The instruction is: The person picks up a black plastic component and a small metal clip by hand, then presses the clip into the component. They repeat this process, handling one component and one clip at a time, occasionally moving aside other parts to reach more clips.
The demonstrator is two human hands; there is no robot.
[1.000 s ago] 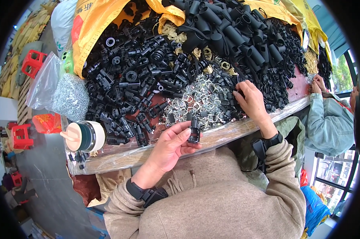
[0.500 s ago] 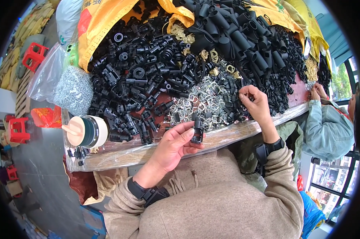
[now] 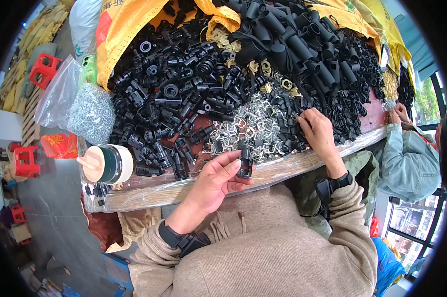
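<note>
Left hand (image 3: 211,183) pinches a black, hollow cylindrical plastic part (image 3: 244,163) between thumb and fingers, held upright with its upper end tilted slightly away from me, above the table's near edge. Right hand (image 3: 320,132) is bent over the heap of small black plastic pieces (image 3: 288,126), fingertips curled together at its near right side; can't tell if they grip anything.

Just beyond the held part: loose pile of silver wire-like metal clips (image 3: 255,119), with the small black pieces running into its right side. Left of that, big heap of black cylindrical plastic assemblies (image 3: 171,106). Behind my right hand, matte black open tubes (image 3: 302,49) piled up. Flat gold-coloured metal pieces (image 3: 266,68) lie between the two.

Table's wooden edge (image 3: 144,198) is wrapped in clear film. Cream and dark green lidded cup (image 3: 109,164) stands at the left corner, near a clear bag of small silver metal parts (image 3: 91,111). Co-worker in a pale blue jacket (image 3: 406,161) sits at far right, hands at the table.
</note>
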